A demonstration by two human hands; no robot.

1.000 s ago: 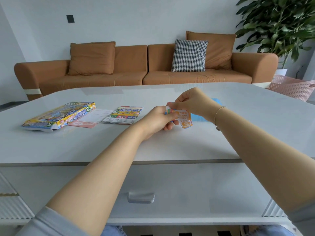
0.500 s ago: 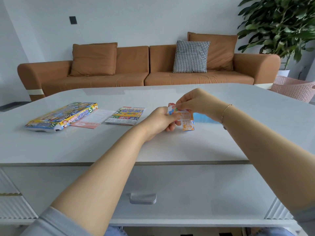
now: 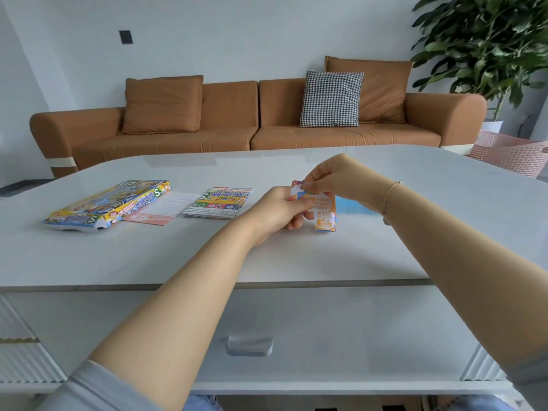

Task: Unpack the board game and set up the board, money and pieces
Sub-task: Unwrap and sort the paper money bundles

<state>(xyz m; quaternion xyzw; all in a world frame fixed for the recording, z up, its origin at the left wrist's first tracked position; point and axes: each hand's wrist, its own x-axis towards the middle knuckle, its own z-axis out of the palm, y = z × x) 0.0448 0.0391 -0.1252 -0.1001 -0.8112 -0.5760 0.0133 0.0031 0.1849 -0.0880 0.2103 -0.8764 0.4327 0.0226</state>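
Table: a pale grey table [image 3: 296, 259] with rounded far corners fills the middle; a drawer with a metal handle [image 3: 249, 346] sits in its near face.
Box: the game box [image 3: 103, 205], bright yellow and blue, lies flat at the far left of the table with its near end open.
Sheet: a white sheet with a pink band [image 3: 161, 209] lies just right of the box, one edge tucked against it.
Board: the folded board [image 3: 221, 202], printed green, yellow and red, lies right of the sheet, between it and the hands.
Blue item: a flat light-blue piece [image 3: 354, 207] lies on the table behind the right wrist, partly hidden by it.
Background: a brown sofa [image 3: 237, 126] with a checked cushion [image 3: 331, 98], a leafy plant [image 3: 486, 40] and a pink basket [image 3: 510, 155] stand beyond the table.
Left hand: the left hand [image 3: 277, 210] has its fingers curled round the lower left of a small packet, thumb pressed on its front.
Right hand: the right hand [image 3: 335, 176] pinches the packet's top edge between thumb and fingertips, other fingers folded in; a thin bracelet [image 3: 390, 191] circles the wrist.
Packet: the packet of play money [image 3: 320, 207], orange, white and blue with cartoon print, is held upright just above the table centre, right of the board; its lower end hangs free below the hands.
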